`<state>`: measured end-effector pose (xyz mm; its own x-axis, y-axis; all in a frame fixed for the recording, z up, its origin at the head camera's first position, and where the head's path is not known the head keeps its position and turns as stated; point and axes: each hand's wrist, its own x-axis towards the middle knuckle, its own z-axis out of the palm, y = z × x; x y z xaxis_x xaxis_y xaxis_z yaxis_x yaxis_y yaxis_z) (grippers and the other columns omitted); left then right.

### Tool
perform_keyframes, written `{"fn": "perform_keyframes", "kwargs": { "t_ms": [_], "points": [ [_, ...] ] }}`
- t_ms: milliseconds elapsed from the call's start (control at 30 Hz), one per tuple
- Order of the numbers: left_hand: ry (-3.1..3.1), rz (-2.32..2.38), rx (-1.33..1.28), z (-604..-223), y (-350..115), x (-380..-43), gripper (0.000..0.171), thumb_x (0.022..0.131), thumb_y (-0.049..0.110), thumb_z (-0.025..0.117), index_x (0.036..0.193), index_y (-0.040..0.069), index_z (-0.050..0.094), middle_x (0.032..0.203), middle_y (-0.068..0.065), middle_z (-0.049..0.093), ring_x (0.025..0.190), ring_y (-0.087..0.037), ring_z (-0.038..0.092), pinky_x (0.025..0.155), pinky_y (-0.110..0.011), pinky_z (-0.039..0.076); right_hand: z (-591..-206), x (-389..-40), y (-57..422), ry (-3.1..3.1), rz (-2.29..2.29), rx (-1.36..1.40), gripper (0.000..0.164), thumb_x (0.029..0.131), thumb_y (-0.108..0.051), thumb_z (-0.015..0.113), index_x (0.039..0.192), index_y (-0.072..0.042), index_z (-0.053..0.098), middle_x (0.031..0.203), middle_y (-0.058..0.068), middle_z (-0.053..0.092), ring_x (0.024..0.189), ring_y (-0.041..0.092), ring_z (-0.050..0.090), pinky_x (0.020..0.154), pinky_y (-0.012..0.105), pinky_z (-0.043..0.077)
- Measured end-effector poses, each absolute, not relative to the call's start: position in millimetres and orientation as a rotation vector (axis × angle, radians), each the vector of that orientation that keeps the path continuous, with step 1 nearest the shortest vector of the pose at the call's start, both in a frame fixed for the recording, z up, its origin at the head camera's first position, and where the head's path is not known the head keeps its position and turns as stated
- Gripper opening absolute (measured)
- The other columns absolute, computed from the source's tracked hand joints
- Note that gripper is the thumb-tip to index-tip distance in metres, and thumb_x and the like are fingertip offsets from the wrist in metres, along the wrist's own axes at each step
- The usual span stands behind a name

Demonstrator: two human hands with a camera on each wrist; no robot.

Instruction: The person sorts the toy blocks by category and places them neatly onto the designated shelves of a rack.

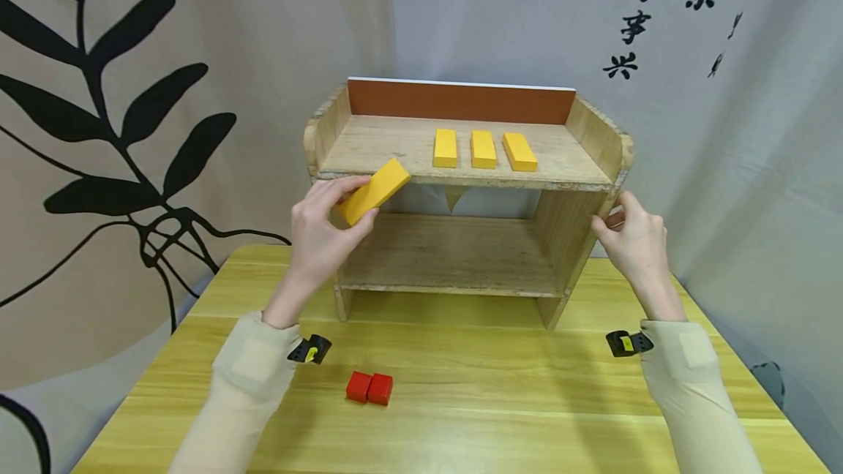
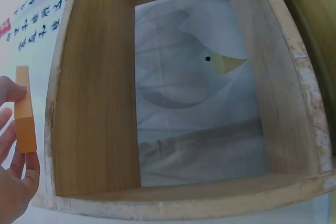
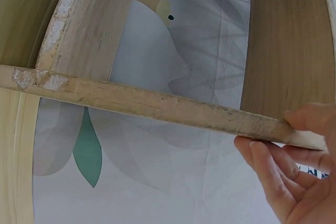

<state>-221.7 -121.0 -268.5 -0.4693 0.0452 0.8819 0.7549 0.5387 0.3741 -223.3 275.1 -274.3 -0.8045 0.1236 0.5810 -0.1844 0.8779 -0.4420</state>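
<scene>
A small wooden shelf (image 1: 454, 251) with two levels stands on the table. My left hand (image 1: 326, 229) pinches a yellow block (image 1: 375, 191) between thumb and fingers, tilted, in front of the upper board's left end. In the left wrist view that block (image 2: 24, 114) shows at the left edge, beside the shelf frame. On the upper board three yellow blocks (image 1: 484, 149) lie in a row, right of centre. My right hand (image 1: 632, 240) grips the front edge of the shelf's right side panel (image 3: 210, 115), thumb on one face and fingers on the other.
Two red cubes (image 1: 369, 388) sit side by side on the table (image 1: 474, 401), in front of the shelf's left part. A reddish-brown back panel (image 1: 461, 102) closes the upper level. Behind the table hangs a printed curtain (image 1: 514, 20).
</scene>
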Motion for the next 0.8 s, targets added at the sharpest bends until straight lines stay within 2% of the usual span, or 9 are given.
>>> {"fn": "perform_keyframes", "kwargs": {
  "t_ms": [400, 600, 800],
  "points": [
    [-1.877, -0.953, -0.591, -259.7, -107.8, -235.0, 0.032, 0.076, 0.006, 0.075, 0.107, -0.001, 0.068, 0.101, -0.017, 0.071, 0.086, -0.029, 0.06, 0.073, -0.036, 0.048, -275.1, -223.7, 274.6, -2.404, 0.648, 0.054, 0.022, 0.089, -0.019, 0.06, 0.1, 0.0, 0.056, 0.082, 0.026, 0.069, 0.074, 0.04, 0.068, 0.06, 0.05, 0.051],
    [-1.867, -0.939, -0.572, -260.3, -104.4, -239.0, 0.031, 0.079, 0.007, 0.074, 0.108, -0.002, 0.068, 0.103, -0.019, 0.07, 0.094, -0.031, 0.064, 0.08, -0.039, 0.053, -274.9, -224.1, 274.9, -2.4, 0.644, 0.063, 0.022, 0.089, -0.018, 0.06, 0.099, 0.001, 0.056, 0.081, 0.027, 0.069, 0.073, 0.041, 0.068, 0.056, 0.047, 0.051],
    [-1.837, -0.911, -0.543, -258.6, -99.3, -242.4, 0.029, 0.08, 0.007, 0.073, 0.107, -0.004, 0.067, 0.105, -0.02, 0.069, 0.099, -0.031, 0.064, 0.087, -0.038, 0.054, -275.5, -224.3, 275.3, -2.406, 0.642, 0.063, 0.021, 0.089, -0.017, 0.06, 0.099, 0.0, 0.056, 0.082, 0.027, 0.069, 0.073, 0.041, 0.068, 0.058, 0.049, 0.051]
  ]
}}
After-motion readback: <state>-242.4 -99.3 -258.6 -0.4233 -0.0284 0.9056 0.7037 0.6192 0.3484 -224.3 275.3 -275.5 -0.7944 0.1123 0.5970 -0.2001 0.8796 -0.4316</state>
